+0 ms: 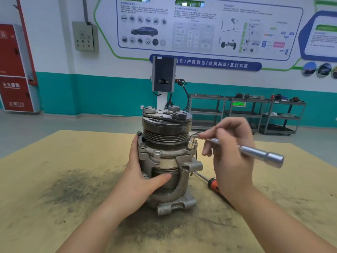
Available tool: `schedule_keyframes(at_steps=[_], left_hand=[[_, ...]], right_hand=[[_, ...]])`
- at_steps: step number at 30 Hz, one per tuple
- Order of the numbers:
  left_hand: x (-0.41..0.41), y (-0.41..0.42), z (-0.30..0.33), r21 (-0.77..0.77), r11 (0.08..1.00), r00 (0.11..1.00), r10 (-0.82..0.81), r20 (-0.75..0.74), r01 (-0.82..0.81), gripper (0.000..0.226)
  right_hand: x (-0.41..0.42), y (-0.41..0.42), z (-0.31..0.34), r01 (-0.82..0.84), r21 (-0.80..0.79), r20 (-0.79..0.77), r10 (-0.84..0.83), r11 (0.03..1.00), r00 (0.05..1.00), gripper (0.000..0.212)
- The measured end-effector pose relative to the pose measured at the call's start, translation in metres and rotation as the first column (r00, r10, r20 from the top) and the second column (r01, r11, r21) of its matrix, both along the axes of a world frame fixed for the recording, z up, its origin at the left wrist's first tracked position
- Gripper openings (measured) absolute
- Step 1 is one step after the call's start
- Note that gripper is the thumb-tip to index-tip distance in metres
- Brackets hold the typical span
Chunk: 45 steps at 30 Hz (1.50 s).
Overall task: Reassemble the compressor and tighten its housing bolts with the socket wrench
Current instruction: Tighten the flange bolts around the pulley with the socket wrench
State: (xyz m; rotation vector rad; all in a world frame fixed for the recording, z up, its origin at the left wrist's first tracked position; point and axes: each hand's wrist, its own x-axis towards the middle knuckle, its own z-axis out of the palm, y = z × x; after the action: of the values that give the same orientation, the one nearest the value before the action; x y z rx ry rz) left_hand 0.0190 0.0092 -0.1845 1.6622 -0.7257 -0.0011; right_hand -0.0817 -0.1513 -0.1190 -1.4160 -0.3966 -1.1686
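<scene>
The compressor point(166, 157) stands upright in the middle of the table, its dark grooved pulley and clutch plate on top. My left hand point(140, 172) grips the housing from the left, thumb laid across the front of the body. A silver L-shaped socket wrench point(255, 152) has its short end seated down on a housing bolt point(191, 144) at the right of the flange. My right hand point(229, 152) pinches the wrench's long arm near the bend. Another bolt point(139, 133) stands proud at the flange's left rear, and one more point(142, 145) sits below it.
An orange-handled screwdriver point(213, 185) lies on the table right of the compressor, partly under my right forearm. The tan table top point(54, 161) is smeared with dark grime around the base. Metal shelving carts point(246, 114) and a charging post point(164, 77) stand beyond the far edge.
</scene>
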Motion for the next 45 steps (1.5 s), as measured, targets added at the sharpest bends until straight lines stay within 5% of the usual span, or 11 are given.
schedule_keyframes(at_steps=[4, 6, 9, 12, 16, 22, 36, 38, 41, 43, 45], left_hand=[[-0.003, 0.0, 0.003, -0.008, 0.999, 0.999, -0.036, 0.018, 0.036, 0.116], [-0.002, 0.0, 0.001, 0.007, 0.999, 0.998, -0.035, 0.043, 0.035, 0.114], [-0.002, 0.0, 0.001, 0.028, 1.0, 0.999, -0.001, 0.032, 0.0, 0.112], [-0.002, 0.0, 0.002, 0.025, 1.0, 1.0, 0.011, 0.009, -0.012, 0.114], [-0.001, 0.0, 0.0, 0.02, 1.0, 1.0, 0.008, 0.0, -0.008, 0.113], [-0.003, 0.001, 0.002, 0.033, 0.999, 1.0, 0.026, -0.003, -0.026, 0.114], [-0.004, 0.002, 0.004, 0.047, 0.999, 1.0, 0.021, 0.009, -0.021, 0.113], [-0.004, 0.002, 0.004, 0.042, 0.999, 1.0, 0.02, 0.009, -0.021, 0.114], [-0.004, 0.001, 0.004, 0.035, 0.999, 1.0, 0.023, 0.012, -0.023, 0.112], [-0.003, 0.001, 0.003, 0.031, 0.999, 1.0, 0.023, 0.012, -0.023, 0.112], [-0.002, 0.001, 0.002, 0.018, 0.999, 1.0, 0.027, 0.016, -0.027, 0.113]], right_hand=[[-0.002, 0.014, -0.002, 0.349, -0.589, 0.125, -0.345, 0.729, 0.93, 0.008], [-0.003, 0.018, 0.001, 0.411, -0.655, 0.166, -0.41, 0.634, 0.897, 0.013], [-0.008, 0.017, 0.009, 0.413, -0.625, 0.176, -0.396, 0.662, 0.901, 0.021], [-0.014, 0.012, 0.022, 0.313, -0.454, 0.094, -0.304, 0.834, 0.948, 0.03], [-0.015, 0.005, 0.036, 0.051, 0.034, -0.046, -0.049, 0.998, 0.998, 0.022], [-0.004, -0.007, 0.034, -0.129, 0.515, -0.185, 0.256, 0.848, 0.949, 0.022], [0.005, -0.019, 0.026, -0.253, 0.696, -0.175, 0.5, 0.672, 0.848, 0.01], [0.006, -0.017, 0.022, -0.276, 0.674, -0.122, 0.471, 0.685, 0.874, 0.011], [0.004, -0.009, 0.012, -0.271, 0.471, -0.045, 0.33, 0.84, 0.943, 0.018], [0.0, -0.002, 0.004, -0.161, 0.19, -0.022, 0.168, 0.968, 0.985, 0.017], [-0.003, 0.007, -0.001, 0.063, -0.16, -0.011, -0.066, 0.985, 0.998, 0.012]])
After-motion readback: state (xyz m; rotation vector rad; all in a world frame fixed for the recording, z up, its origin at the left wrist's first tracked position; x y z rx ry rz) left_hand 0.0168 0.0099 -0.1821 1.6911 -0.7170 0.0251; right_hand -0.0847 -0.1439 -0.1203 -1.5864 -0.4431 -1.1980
